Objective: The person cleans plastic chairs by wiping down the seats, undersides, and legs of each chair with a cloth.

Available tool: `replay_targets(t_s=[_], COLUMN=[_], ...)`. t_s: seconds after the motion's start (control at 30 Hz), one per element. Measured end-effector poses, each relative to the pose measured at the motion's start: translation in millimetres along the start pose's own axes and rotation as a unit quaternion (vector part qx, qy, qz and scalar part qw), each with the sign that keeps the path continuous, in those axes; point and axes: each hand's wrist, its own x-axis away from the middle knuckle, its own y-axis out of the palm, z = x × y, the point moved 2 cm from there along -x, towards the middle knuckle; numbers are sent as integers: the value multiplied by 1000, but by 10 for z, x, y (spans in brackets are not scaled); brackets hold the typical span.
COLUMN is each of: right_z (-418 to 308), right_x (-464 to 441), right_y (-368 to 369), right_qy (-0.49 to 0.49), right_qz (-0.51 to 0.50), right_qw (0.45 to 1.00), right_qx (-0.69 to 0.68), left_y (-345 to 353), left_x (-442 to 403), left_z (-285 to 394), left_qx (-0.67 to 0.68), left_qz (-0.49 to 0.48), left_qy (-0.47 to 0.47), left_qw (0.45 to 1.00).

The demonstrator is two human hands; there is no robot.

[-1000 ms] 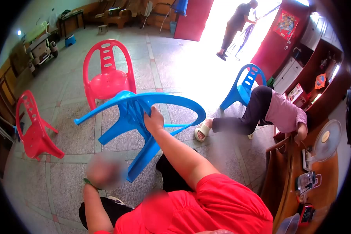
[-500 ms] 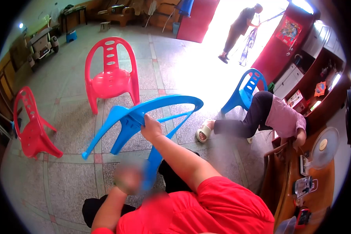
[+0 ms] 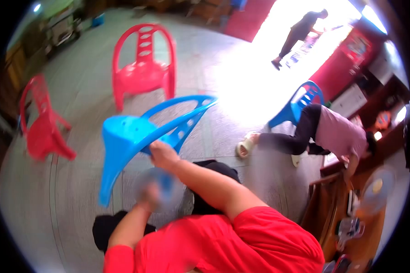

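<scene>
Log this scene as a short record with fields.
Right hand: gripping the near blue chair
Left hand: blurred, beside that chair's lower part; contact unclear
Standing on floor: left red chair, middle red chair, far blue chair
Others: bending person in pink; dark-clothed person at the bright doorway

Held blue plastic armchair (image 3: 126,130) now turns its seat top into view; blurred left hand (image 3: 149,194) is closer in, near right hand (image 3: 164,156).
</scene>
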Motion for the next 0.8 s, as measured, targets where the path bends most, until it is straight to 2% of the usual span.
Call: replay_targets(t_s=[0.1, 0.13, 0.17, 0.2, 0.23, 0.27, 0.33, 0.37, 0.5, 0.57, 0.63, 0.7, 0.77, 0.8], right_z=[-364, -514, -775, -926, -1035, -1211, -1245, -1273, -1503, -1564, -1515, -1465, -1421, -1364], right_x=[176, 195, 250, 279, 265, 280, 373, 423, 728, 895, 1110, 1178, 1146, 1121], right_y=[5, -77, -171, -204, -226, -299, -260, -252, 56, 218, 342, 434, 444, 446], right_qy=[-14, -43, -86, -107, -125, -104, -133, -158, -170, -170, -267, -279, -276, -254], right_qz=[39, 10, -36, -64, -82, -121, -135, -136, -162, -200, -129, -132, -176, -182], right_qw=[998, 998, 973, 955, 944, 951, 945, 940, 938, 926, 912, 911, 882, 884], right_qx=[-57, 51, 210, 268, 295, 263, 265, 271, 256, 270, 284, 273, 340, 348], left_y=[-85, -149, -220, -391, -451, -510, -644, -734, -1160, -1239, -1238, -1147, -982, -997], left_x=[-95, -137, -164, -214, -128, -46, 29, 116, 365, 541, 758, 849, 913, 852], left_z=[239, 361, 464, 654, 687, 713, 791, 743, 641, 642, 665, 727, 670, 721], left_qx=[-66, -71, -73, -52, -73, -93, -90, -45, -110, -110, -137, -147, -171, -176], left_qz=[-99, -136, -167, -218, -233, -244, -515, -493, -448, -460, -429, -430, -478, -488], left_qy=[-115, -156, -195, -258, -199, -138, -201, -201, -232, -243, -230, -248, -234, -222], left_qw=[986, 976, 964, 940, 949, 955, 828, 845, 856, 847, 863, 855, 829, 826])
